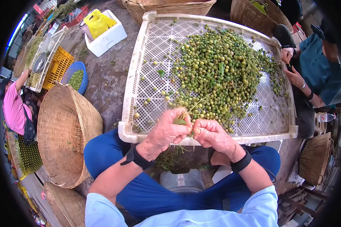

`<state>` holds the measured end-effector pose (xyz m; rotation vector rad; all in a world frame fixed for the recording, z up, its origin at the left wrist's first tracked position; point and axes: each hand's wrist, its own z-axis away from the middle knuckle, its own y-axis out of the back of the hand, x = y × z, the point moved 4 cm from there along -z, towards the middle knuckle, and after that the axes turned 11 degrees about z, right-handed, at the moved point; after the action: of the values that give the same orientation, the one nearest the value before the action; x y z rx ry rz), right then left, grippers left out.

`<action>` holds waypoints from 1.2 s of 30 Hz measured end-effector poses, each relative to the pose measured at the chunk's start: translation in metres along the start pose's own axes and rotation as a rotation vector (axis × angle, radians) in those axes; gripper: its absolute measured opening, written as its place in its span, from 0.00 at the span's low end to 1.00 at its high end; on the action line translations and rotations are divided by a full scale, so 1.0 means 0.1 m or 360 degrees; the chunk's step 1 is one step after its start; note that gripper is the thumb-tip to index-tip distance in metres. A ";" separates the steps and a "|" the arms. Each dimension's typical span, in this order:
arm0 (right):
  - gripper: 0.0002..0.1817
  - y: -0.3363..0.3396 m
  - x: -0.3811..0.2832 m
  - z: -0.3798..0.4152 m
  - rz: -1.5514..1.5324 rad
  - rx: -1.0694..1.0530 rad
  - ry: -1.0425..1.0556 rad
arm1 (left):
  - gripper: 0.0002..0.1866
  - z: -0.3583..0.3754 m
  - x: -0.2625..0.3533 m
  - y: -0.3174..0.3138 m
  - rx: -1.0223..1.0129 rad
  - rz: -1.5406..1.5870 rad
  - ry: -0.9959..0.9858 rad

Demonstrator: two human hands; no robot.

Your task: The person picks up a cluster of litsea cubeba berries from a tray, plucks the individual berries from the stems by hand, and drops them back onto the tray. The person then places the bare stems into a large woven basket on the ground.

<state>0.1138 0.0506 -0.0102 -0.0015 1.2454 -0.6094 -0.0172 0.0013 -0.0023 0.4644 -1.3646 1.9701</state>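
Pinching thin stems point(193, 112), left hand point(166, 128) beside right hand point(215, 137), both curled inward.

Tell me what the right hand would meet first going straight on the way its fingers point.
Most likely the left hand, at its fingertips: the right hand points toward them, beside the leafy sprig. Depth is unclear, so they may already touch.
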 end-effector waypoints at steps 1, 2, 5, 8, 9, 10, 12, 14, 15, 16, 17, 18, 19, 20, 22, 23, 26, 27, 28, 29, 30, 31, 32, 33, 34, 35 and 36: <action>0.16 -0.01 0.01 0.00 0.0080 0.0051 -0.0038 | 0.06 0.01 -0.02 0.03 0.0004 0.0005 -0.0002; 0.16 -0.03 0.03 -0.01 0.0157 0.0093 -0.0087 | 0.06 0.04 -0.04 0.08 0.0023 -0.0085 -0.0024; 0.14 -0.09 0.00 -0.07 0.0549 0.0058 0.0106 | 0.05 0.10 -0.02 0.10 0.0053 -0.0293 -0.0043; 0.12 -0.10 0.01 -0.08 0.0402 -0.0006 0.0022 | 0.06 0.14 -0.02 0.14 0.0078 -0.0112 -0.0078; 0.11 -0.11 0.04 -0.08 0.0239 -0.0026 -0.0035 | 0.06 0.14 -0.01 0.15 0.0081 -0.0101 -0.0088; 0.11 -0.13 0.04 -0.09 0.0252 -0.0035 -0.0046 | 0.05 0.13 0.01 0.18 0.0183 0.0003 -0.0115; 0.08 -0.14 0.01 -0.10 0.0030 0.0112 -0.0048 | 0.05 0.13 0.10 0.22 0.0391 0.0180 -0.0198; 0.07 -0.14 -0.08 -0.16 0.0492 0.0236 -0.0040 | 0.04 0.17 0.22 0.24 0.0434 0.0409 -0.0305; 0.08 -0.13 -0.16 -0.20 0.0921 0.0370 0.0007 | 0.03 0.19 0.29 0.28 0.0471 0.0595 -0.0389; 0.10 -0.16 -0.24 -0.23 0.1508 0.0360 0.0028 | 0.04 0.21 0.34 0.34 0.0373 0.0588 -0.0410; 0.10 -0.17 -0.24 -0.26 0.1533 0.0342 0.0023 | 0.04 0.22 0.39 0.36 0.0374 0.0611 -0.0429; 0.11 -0.19 -0.28 -0.30 0.2026 0.0467 0.0255 | 0.05 0.24 0.44 0.36 0.0322 0.0732 -0.0489; 0.11 -0.23 -0.31 -0.33 0.2511 0.0593 0.0508 | 0.05 0.26 0.49 0.37 0.0266 0.0848 -0.0550; 0.12 -0.19 -0.32 -0.41 0.2638 0.0661 0.0344 | 0.04 0.28 0.52 0.40 0.0144 0.0965 -0.0563; 0.10 -0.09 -0.32 -0.56 0.2716 0.0818 0.0395 | 0.04 0.33 0.60 0.38 0.0191 0.0940 -0.0614; 0.09 -0.06 -0.33 -0.62 0.2742 0.0900 0.0475 | 0.04 0.35 0.62 0.38 0.0246 0.0902 -0.0644; 0.07 0.14 -0.08 -0.84 0.2975 0.0828 0.0341 | 0.04 0.35 0.63 0.38 0.0192 0.0874 -0.0724; 0.07 0.13 -0.09 -0.83 0.2982 0.0828 0.0342 | 0.04 0.35 0.65 0.36 0.0181 0.0846 -0.0776; 0.07 0.15 -0.11 -0.81 0.2753 0.0866 0.0365 | 0.04 0.35 0.66 0.34 0.0183 0.0854 -0.0745; 0.08 0.16 -0.12 -0.78 0.2523 0.0899 0.0384 | 0.04 0.34 0.65 0.36 0.0179 0.0857 -0.0749; 0.07 0.17 -0.17 -0.73 0.2338 0.0977 0.0400 | 0.04 0.31 0.62 0.36 0.0147 0.0761 -0.0711; 0.07 0.17 -0.20 -0.67 0.2341 0.0991 0.0395 | 0.04 0.28 0.59 0.33 0.0109 0.0660 -0.0667; 0.06 0.22 -0.20 -0.61 0.1968 0.0926 0.0255 | 0.05 0.25 0.56 0.30 0.0150 0.0641 -0.0613; 0.05 0.25 -0.21 -0.53 0.1593 0.0860 0.0129 | 0.05 0.22 0.53 0.28 0.0126 0.0635 -0.0602; 0.05 0.21 -0.27 -0.45 0.1477 0.0855 0.0214 | 0.06 0.18 0.47 0.27 0.0136 0.0503 -0.0564; 0.04 0.16 -0.33 -0.35 0.1446 0.0917 0.0201 | 0.07 0.15 0.43 0.24 0.0144 0.0369 -0.0526; 0.04 0.14 -0.34 -0.28 0.1433 0.0938 0.0240 | 0.06 0.12 0.38 0.18 0.0117 0.0406 -0.0393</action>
<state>0.0890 0.0861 0.0062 1.0564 1.0279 -0.1576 -0.0575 -0.0015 0.0139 0.6103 -1.5724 2.2339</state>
